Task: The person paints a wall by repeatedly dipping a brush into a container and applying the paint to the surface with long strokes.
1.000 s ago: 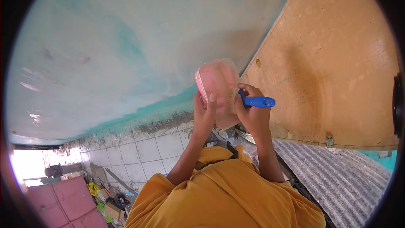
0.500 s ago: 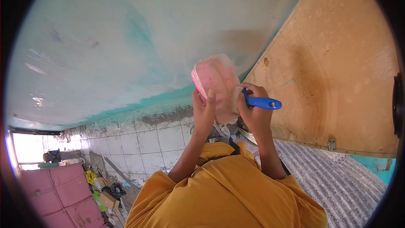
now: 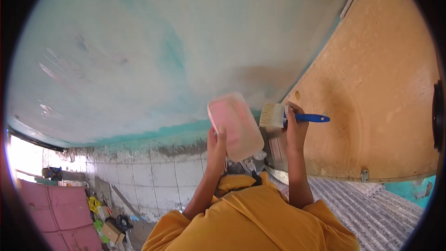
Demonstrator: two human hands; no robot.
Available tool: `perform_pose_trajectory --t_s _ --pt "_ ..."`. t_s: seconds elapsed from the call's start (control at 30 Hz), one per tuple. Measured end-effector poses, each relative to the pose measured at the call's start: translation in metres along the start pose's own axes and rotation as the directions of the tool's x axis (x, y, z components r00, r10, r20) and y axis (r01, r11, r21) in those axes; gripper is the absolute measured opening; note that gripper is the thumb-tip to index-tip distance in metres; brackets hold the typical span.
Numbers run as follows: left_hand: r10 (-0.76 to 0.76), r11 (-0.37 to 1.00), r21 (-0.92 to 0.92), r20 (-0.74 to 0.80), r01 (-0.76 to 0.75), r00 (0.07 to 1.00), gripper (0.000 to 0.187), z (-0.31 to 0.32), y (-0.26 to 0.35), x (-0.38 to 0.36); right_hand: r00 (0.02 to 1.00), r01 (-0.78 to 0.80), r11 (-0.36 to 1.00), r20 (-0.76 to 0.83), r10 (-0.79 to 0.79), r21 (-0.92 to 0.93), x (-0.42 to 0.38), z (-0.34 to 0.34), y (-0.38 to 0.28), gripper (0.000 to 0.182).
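My left hand [image 3: 217,148] grips the near left side of a plastic container [image 3: 238,128], whose inside looks pink and whose wall is translucent whitish. My right hand [image 3: 296,128] is closed round the base of a paintbrush [image 3: 273,115] with a blue handle pointing right. Its wide pale bristles point left, toward the container, with a small gap between them. Both things are held up before the wall [image 3: 186,65], which is coated in uneven whitish paint over turquoise.
A tan wooden panel [image 3: 371,97] stands at right, above grey corrugated sheeting [image 3: 357,214]. White tiles [image 3: 153,181] line the lower wall. At lower left are a pink cabinet-like surface [image 3: 60,214], a cardboard box [image 3: 113,232] and scattered bags.
The brush has come away from the container's right side and moved right, its bristles now fully visible. The container sits lower in view, and the head view has shifted.
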State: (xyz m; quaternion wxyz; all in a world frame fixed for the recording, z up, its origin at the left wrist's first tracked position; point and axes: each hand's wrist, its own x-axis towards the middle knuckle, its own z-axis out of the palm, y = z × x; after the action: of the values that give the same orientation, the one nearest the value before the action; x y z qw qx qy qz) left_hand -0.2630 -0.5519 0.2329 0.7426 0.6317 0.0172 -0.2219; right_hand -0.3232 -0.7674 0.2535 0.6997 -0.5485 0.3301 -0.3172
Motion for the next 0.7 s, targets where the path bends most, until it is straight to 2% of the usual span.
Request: perform_pose_trajectory --t_s 0.03,0.07,0.13,0.17,0.2,0.23,0.27,0.3,0.37,0.43,0.5,0.53,0.57,0.6,0.63,0.7 --pt "0.015 0.998 -0.054 -0.002 -0.015 1.0 0.073 -0.007 -0.003 0.002 1.0 -0.028 0.995 -0.01 0.029 0.098 0.006 0.007 0.001 0.029" --pt "0.032 0.993 -0.109 -0.003 -0.032 0.999 0.073 -0.013 -0.005 0.005 1.0 0.006 0.994 -0.003 -0.006 0.112 0.012 0.017 -0.001 0.029" --pt "0.049 0.988 -0.149 0.018 -0.046 0.999 0.075 -0.03 -0.003 0.01 0.987 -0.144 0.959 -0.03 0.156 0.244 0.023 0.041 -0.014 0.034" --pt "0.089 0.984 -0.156 0.035 -0.082 0.995 0.075 -0.037 0.0 0.012 0.988 -0.142 0.954 0.096 0.121 0.264 0.034 0.046 -0.018 0.039" --pt "0.053 0.986 -0.161 0.025 -0.048 0.998 0.075 -0.044 0.004 0.012 0.992 -0.106 0.953 0.097 0.082 0.284 0.04 0.062 -0.033 0.039" --pt "0.014 0.986 -0.167 0.015 -0.011 1.0 0.074 -0.051 0.008 0.014 0.986 -0.064 0.953 0.165 0.015 0.296 0.047 0.079 -0.055 0.039" --pt "0.047 0.984 -0.172 0.035 -0.041 0.998 0.074 -0.058 0.01 0.016 0.972 -0.022 0.952 0.231 -0.052 0.306 0.053 0.095 -0.08 0.038" --pt "0.039 0.985 -0.167 0.037 -0.032 0.999 0.073 -0.065 0.013 0.019 0.945 0.082 0.953 0.281 -0.167 0.29 0.057 0.113 -0.11 0.039" --pt "0.049 0.986 -0.165 0.059 -0.038 0.997 0.073 -0.077 0.014 0.024 0.846 0.398 0.897 0.3 -0.44 0.194 0.052 0.151 -0.178 0.042" --pt "0.057 0.985 -0.168 0.07 -0.045 0.996 0.072 -0.086 0.015 0.031 0.63 0.714 0.695 0.352 -0.693 0.091 0.052 0.183 -0.237 0.044" --pt "0.063 0.985 -0.164 0.107 -0.045 0.992 0.073 -0.098 0.014 0.036 0.26 0.957 0.292 0.465 -0.847 -0.004 0.046 0.21 -0.292 0.042" --pt "0.055 0.987 -0.158 0.135 -0.033 0.989 0.074 -0.101 0.016 0.039 0.25 0.96 0.279 0.462 -0.851 -0.005 0.049 0.225 -0.314 0.042" --pt "0.061 0.986 -0.16 0.142 -0.038 0.988 0.074 -0.103 0.021 0.037 -0.036 0.995 -0.075 0.468 -0.883 -0.064 0.053 0.238 -0.333 0.038" --pt "0.041 0.988 -0.156 0.121 -0.022 0.992 0.073 -0.102 0.029 0.031 -0.316 0.9 -0.42 0.492 -0.812 -0.115 0.054 0.247 -0.345 0.036" --pt "0.021 0.988 -0.151 0.099 -0.006 0.995 0.073 -0.103 0.034 0.029 -0.322 0.897 -0.427 0.49 -0.81 -0.117 0.053 0.253 -0.35 0.036" --pt "0.032 0.987 -0.162 0.088 -0.018 0.996 0.073 -0.105 0.033 0.034 -0.388 0.828 -0.545 0.568 -0.726 -0.132 0.05 0.264 -0.359 0.035"
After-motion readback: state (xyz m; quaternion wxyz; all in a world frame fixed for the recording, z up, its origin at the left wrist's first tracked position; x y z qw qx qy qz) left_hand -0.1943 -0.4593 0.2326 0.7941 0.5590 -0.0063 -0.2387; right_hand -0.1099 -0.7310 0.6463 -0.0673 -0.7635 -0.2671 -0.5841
